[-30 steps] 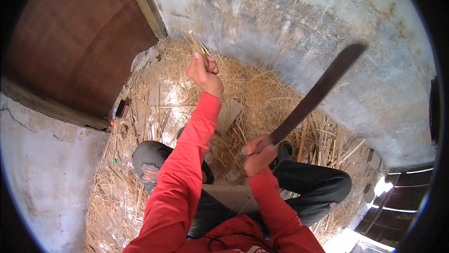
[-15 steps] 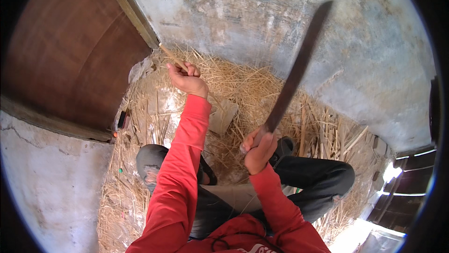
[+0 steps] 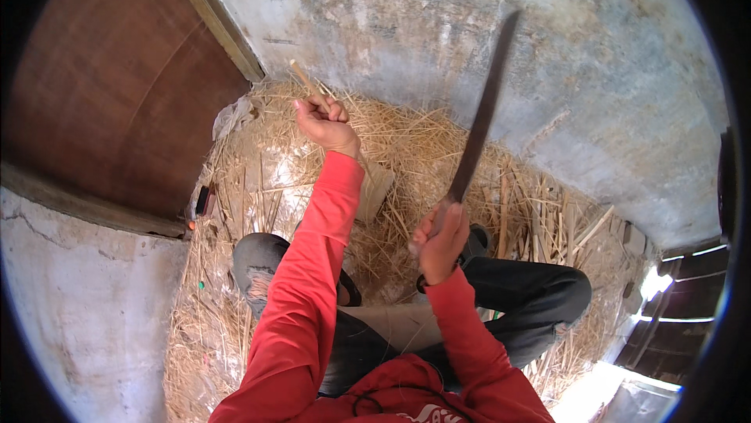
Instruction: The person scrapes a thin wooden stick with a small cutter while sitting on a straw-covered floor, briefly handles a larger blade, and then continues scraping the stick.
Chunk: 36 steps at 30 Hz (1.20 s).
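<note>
My left hand [image 3: 328, 123] is closed around a short pale wooden stick [image 3: 304, 76], whose cut end points up and away toward the wall. In my right hand [image 3: 441, 240] is the handle of a machete, fingers wrapped around it. The machete's long dark blade [image 3: 486, 106] rises upward, tilted a little to the right, and is apart from the stick. Below my left wrist a pale block [image 3: 375, 190] shows partly behind my sleeve. The stick's lower end is hidden in my left hand.
Straw and wood shavings [image 3: 407, 137] cover the floor between my bent legs and the stained wall [image 3: 610, 94]. Split sticks [image 3: 540, 227] lie at the right. A brown door panel [image 3: 117, 102] stands at the left, with a small dark object [image 3: 203, 201] near its foot.
My left hand has moved slightly right with the stick. The machete has swung left at its tip and stands more upright, and my right hand has shifted a little.
</note>
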Each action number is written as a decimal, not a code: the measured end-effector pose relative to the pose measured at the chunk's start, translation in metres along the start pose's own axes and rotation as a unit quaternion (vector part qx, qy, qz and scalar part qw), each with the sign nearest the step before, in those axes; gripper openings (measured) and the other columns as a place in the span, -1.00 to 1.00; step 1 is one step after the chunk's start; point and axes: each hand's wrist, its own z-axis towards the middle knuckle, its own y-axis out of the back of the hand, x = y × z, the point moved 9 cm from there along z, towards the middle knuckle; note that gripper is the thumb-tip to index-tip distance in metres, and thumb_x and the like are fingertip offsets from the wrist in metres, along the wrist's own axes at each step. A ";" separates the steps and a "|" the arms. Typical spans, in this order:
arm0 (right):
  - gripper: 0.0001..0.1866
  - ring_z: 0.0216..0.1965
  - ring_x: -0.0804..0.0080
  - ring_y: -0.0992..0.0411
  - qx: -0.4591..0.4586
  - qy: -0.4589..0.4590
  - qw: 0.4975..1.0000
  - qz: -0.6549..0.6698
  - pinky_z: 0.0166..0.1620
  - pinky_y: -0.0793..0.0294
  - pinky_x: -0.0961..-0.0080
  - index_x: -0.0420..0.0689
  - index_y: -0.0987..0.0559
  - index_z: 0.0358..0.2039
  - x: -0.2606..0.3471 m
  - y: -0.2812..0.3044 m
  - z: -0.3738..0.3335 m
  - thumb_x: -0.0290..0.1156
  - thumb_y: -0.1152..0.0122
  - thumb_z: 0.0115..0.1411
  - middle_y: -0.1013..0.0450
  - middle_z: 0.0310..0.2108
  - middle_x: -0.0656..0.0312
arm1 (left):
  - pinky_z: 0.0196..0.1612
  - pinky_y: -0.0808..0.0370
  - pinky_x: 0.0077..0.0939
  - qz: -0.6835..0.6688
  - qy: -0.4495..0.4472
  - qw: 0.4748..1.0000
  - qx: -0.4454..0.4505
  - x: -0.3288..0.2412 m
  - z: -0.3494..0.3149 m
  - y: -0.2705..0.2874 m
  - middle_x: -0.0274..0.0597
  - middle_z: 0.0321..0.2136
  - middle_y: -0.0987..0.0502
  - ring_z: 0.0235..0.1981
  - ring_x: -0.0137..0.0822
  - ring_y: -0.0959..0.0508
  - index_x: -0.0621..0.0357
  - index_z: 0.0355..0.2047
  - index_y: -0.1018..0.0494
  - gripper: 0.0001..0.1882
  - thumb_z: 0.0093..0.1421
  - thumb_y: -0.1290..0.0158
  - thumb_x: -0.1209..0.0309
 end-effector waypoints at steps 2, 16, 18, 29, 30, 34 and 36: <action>-0.45 -0.64 0.55 -0.29 0.002 0.170 0.978 -0.119 -0.59 -0.29 0.46 -0.10 -0.32 -0.45 -0.008 -0.009 -0.026 0.14 0.11 0.43 -0.29 -0.65 0.32 | -0.70 0.00 -0.62 -0.006 -0.010 1.000 -0.026 -0.004 0.003 0.005 -0.30 -0.62 -0.30 -0.74 -0.56 -0.15 0.08 -0.48 -0.25 -0.46 0.39 0.19 -0.12; -0.53 -0.68 0.50 -0.24 0.044 0.065 0.996 -0.047 -0.56 -0.30 0.46 -0.10 -0.33 -0.39 0.023 -0.038 -0.016 0.05 0.15 0.47 -0.27 -0.64 0.34 | -0.70 0.03 -0.63 -0.012 -0.037 0.998 -0.044 -0.017 0.007 0.012 -0.29 -0.65 -0.26 -0.74 -0.55 -0.12 0.10 -0.52 -0.23 -0.45 0.43 0.21 -0.09; -0.51 -0.65 0.43 -0.29 0.060 0.090 0.971 -0.211 -0.50 -0.32 0.44 -0.13 -0.38 -0.40 -0.055 -0.016 -0.052 0.06 0.13 0.47 -0.31 -0.62 0.33 | -0.71 0.01 -0.63 -0.015 -0.025 0.998 -0.048 -0.013 0.004 0.007 -0.30 -0.67 -0.25 -0.75 -0.55 -0.12 0.11 -0.53 -0.24 -0.45 0.43 0.21 -0.08; -0.47 -0.67 0.54 -0.23 0.029 -0.089 0.995 -0.017 -0.62 -0.27 0.50 -0.09 -0.30 -0.46 -0.040 -0.003 -0.018 0.12 0.08 0.43 -0.20 -0.68 0.34 | -0.69 -0.04 -0.64 0.016 -0.046 0.999 -0.016 -0.012 0.004 0.009 -0.28 -0.62 -0.32 -0.73 -0.55 -0.19 0.09 -0.47 -0.25 -0.49 0.42 0.20 -0.07; -0.47 -0.66 0.55 -0.22 0.034 -0.043 0.998 0.010 -0.62 -0.27 0.49 -0.09 -0.28 -0.46 -0.029 -0.011 -0.015 0.11 0.09 0.43 -0.19 -0.68 0.35 | -0.69 -0.04 -0.64 0.018 -0.050 0.998 -0.018 -0.013 0.006 0.010 -0.28 -0.63 -0.32 -0.73 -0.55 -0.19 0.09 -0.47 -0.25 -0.49 0.42 0.20 -0.07; -0.45 -0.71 0.46 -0.23 0.080 0.131 0.967 -0.202 -0.58 -0.28 0.45 -0.13 -0.35 -0.49 -0.077 -0.029 -0.061 0.10 0.05 0.43 -0.25 -0.69 0.30 | -0.69 -0.05 -0.63 0.049 -0.054 0.997 -0.038 -0.020 0.005 0.021 -0.30 -0.63 -0.31 -0.72 -0.55 -0.19 0.12 -0.46 -0.27 -0.52 0.41 0.15 -0.03; -0.49 -0.69 0.49 -0.26 0.100 -0.235 0.926 -0.279 -0.57 -0.27 0.45 -0.11 -0.41 -0.45 -0.221 0.022 -0.090 0.08 0.04 0.43 -0.30 -0.66 0.30 | -0.68 -0.06 -0.63 0.097 -0.112 0.989 -0.013 -0.028 0.011 0.021 -0.34 -0.65 -0.29 -0.72 -0.55 -0.20 0.13 -0.48 -0.31 -0.55 0.40 0.09 0.02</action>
